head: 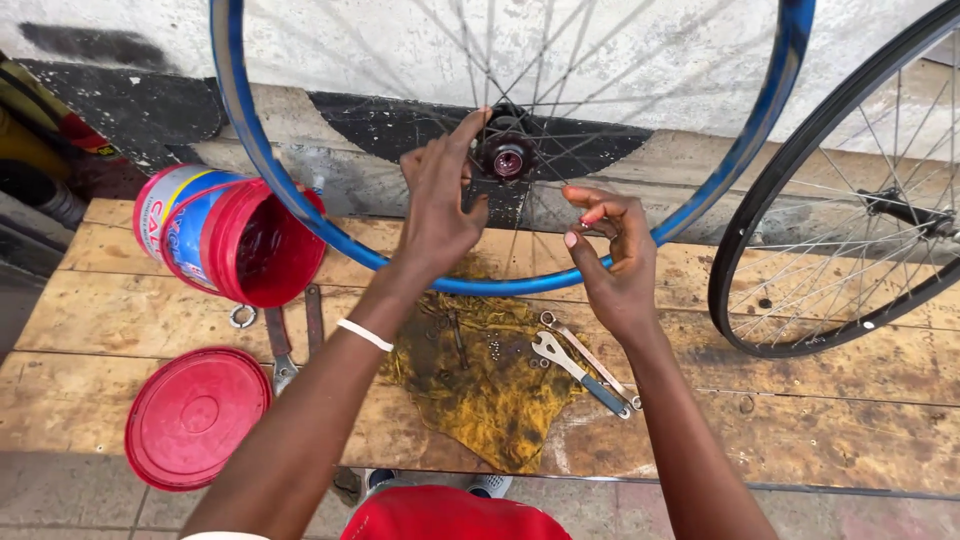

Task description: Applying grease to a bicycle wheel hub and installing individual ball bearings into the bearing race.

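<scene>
A blue-rimmed bicycle wheel [262,150] stands upright on a wooden bench [800,420]. My left hand [437,205] is raised to the wheel's hub [505,155], fingers touching it at its left side. My right hand [612,262] is just right of and below the hub, fingertips pinched together on something too small to make out. Below my hands a dirty yellow rag [490,385] lies on the bench with small metal parts on it. An open-ended wrench [575,368] and a thin spanner [585,352] lie at the rag's right edge.
A red bucket [235,235] lies tipped on its side at the left, its red lid [196,416] flat on the bench below. Pliers [282,350] and a metal ring [242,316] lie beside it. A black-rimmed wheel [770,200] leans at the right. A wall stands behind.
</scene>
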